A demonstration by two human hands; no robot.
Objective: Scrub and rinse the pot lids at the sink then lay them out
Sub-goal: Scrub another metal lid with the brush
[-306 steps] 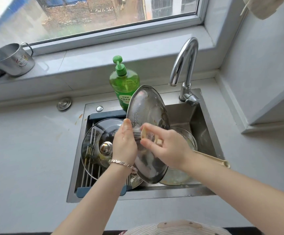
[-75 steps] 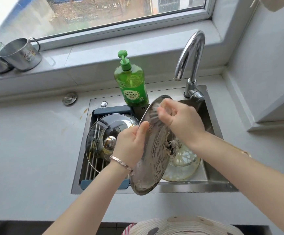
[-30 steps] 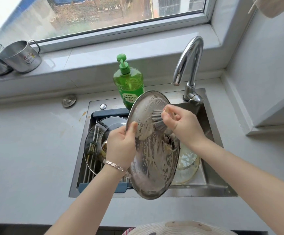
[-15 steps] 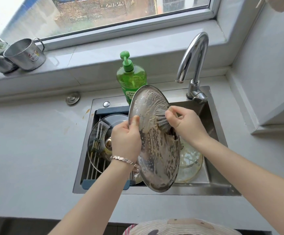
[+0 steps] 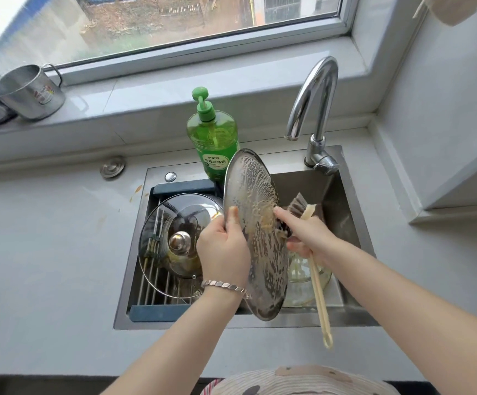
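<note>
The steel lid (image 5: 257, 238) is being held on edge over the sink (image 5: 342, 212), foam side toward the camera, and is being scrubbed w/ the brush (image 5: 298, 206). To do this step well, the lid should be kept low inside the sink so drips are caught. Bristles should be pressed flat and taken along the rim too, where grease is probably hiding. The wet edge is likely slippery, so a firm hold is needed.

The left hand (image 5: 223, 252) is being clamped on the lid's left rim: thumb on the front face, fingers behind, not visible. The right hand (image 5: 305, 238) is being wrapped round the brush handle near the head, w/ the index finger touching the lid's right edge. Bristles are just beside that edge; contact w/ the back cannot be told.

A glass lid (image 5: 174, 223) is lying on the rack (image 5: 157, 283), left part of the sink, prob. not yet washed.
</note>
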